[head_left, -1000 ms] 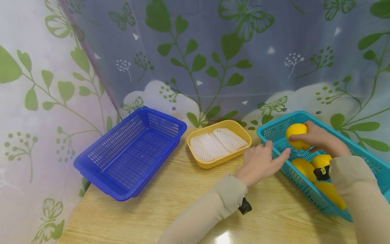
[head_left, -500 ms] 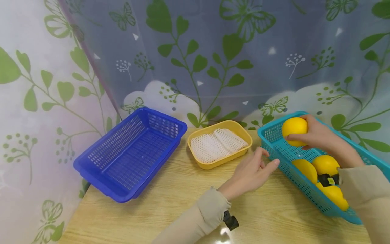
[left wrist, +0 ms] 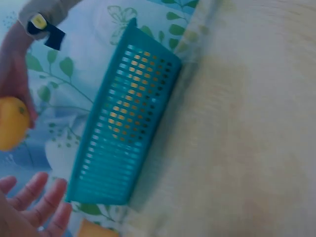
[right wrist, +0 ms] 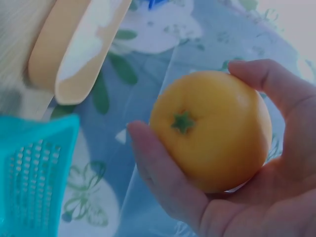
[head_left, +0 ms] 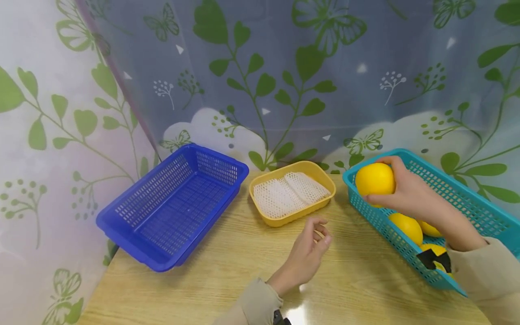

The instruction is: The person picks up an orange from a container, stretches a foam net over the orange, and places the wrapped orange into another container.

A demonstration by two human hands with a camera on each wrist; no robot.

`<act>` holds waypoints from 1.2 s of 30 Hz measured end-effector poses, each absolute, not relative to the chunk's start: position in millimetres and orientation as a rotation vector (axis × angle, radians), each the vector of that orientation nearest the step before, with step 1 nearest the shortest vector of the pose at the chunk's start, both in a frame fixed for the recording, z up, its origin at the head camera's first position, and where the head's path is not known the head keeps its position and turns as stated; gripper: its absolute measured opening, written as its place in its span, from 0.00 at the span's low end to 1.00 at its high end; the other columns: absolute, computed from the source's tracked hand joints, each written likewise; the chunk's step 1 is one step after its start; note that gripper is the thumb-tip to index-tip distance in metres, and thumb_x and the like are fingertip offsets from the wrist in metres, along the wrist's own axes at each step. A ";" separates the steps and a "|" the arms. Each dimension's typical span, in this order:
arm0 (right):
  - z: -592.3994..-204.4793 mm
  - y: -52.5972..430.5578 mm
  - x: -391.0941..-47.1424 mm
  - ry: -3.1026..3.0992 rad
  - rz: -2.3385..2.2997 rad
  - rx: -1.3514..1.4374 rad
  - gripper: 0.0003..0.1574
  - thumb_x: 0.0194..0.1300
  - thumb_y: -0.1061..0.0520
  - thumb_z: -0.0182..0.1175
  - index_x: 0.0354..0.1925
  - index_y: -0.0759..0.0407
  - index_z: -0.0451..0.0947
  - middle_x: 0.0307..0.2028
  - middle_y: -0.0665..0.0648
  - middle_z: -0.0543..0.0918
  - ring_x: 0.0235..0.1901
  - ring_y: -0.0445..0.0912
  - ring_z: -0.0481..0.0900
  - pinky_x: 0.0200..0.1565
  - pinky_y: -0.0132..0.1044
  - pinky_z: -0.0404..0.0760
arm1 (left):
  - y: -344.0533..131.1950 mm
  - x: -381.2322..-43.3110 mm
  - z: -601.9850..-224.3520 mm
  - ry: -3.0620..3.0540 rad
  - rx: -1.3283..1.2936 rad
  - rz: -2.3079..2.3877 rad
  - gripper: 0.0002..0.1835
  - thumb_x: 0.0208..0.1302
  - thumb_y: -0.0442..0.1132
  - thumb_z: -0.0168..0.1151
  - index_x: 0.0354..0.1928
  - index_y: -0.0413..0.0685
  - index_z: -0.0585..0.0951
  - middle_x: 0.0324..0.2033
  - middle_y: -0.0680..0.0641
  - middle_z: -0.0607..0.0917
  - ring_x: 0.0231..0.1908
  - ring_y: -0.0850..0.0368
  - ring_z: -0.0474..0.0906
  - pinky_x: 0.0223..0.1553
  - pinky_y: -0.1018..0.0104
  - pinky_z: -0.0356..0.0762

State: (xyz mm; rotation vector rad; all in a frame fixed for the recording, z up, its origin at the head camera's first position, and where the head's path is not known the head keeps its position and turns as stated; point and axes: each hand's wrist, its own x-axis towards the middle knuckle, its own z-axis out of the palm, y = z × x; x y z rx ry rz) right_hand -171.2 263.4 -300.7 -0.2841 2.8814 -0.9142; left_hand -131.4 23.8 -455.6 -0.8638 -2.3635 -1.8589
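My right hand (head_left: 418, 194) grips a yellow-orange orange (head_left: 375, 180) above the far left end of the teal basket (head_left: 373, 220). In the right wrist view, thumb and fingers curl round this orange (right wrist: 217, 138), whose green star-shaped stem end shows. Several more oranges (head_left: 407, 228) lie in the basket, partly hidden by the right forearm. My left hand (head_left: 302, 253) hovers over the table with loosely bent fingers and holds nothing. It is nearest to the small yellow basket (head_left: 280, 221), in which white foam netting (head_left: 290, 192) lies.
A blue basket (head_left: 174, 212) with nothing in it stands on the left of the wooden table (head_left: 227, 266). A patterned curtain (head_left: 260, 90) hangs behind the table and along its left side.
My right hand has lifted the orange and carried it left, toward the teal basket's left rim. My left hand has drawn back from that basket, toward the lower left.
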 end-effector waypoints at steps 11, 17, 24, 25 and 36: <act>-304.1 225.2 -142.3 2.962 -1.021 -0.477 0.55 0.55 0.50 0.74 0.69 0.58 0.52 0.51 0.69 0.73 0.38 0.57 0.77 0.31 0.44 0.78 | 2.4 -122.6 -503.1 -2.209 -0.996 -1.853 0.26 0.77 0.57 0.38 0.64 0.47 0.60 0.47 0.42 0.76 0.41 0.61 0.72 0.44 0.67 0.75; -308.9 208.7 -128.0 2.956 -1.094 -0.511 0.56 0.53 0.49 0.75 0.70 0.55 0.52 0.54 0.67 0.73 0.39 0.56 0.77 0.33 0.45 0.78 | -6.2 -123.7 -523.1 -2.162 -0.956 -1.892 0.21 0.77 0.51 0.42 0.65 0.51 0.59 0.47 0.43 0.76 0.41 0.61 0.73 0.43 0.66 0.75; -317.2 191.4 -112.6 2.993 -1.159 -0.542 0.56 0.50 0.52 0.77 0.69 0.54 0.55 0.55 0.61 0.74 0.39 0.54 0.78 0.35 0.45 0.78 | -21.0 -125.1 -536.5 -2.223 -0.929 -1.887 0.22 0.76 0.46 0.45 0.65 0.43 0.61 0.47 0.42 0.77 0.38 0.60 0.74 0.42 0.66 0.74; -318.2 189.4 -110.0 2.990 -1.173 -0.552 0.56 0.50 0.52 0.77 0.69 0.55 0.55 0.55 0.61 0.74 0.39 0.53 0.78 0.35 0.45 0.78 | -22.7 -125.0 -536.9 -2.244 -0.909 -1.914 0.22 0.76 0.44 0.45 0.64 0.41 0.61 0.47 0.42 0.77 0.37 0.59 0.74 0.42 0.66 0.75; -338.6 173.6 -93.7 2.930 -1.387 -0.657 0.57 0.45 0.57 0.80 0.67 0.53 0.58 0.58 0.53 0.72 0.43 0.49 0.77 0.38 0.45 0.80 | -29.1 -126.8 -533.6 -2.285 -0.808 -2.201 0.22 0.78 0.46 0.37 0.64 0.38 0.62 0.48 0.37 0.77 0.38 0.45 0.77 0.47 0.58 0.77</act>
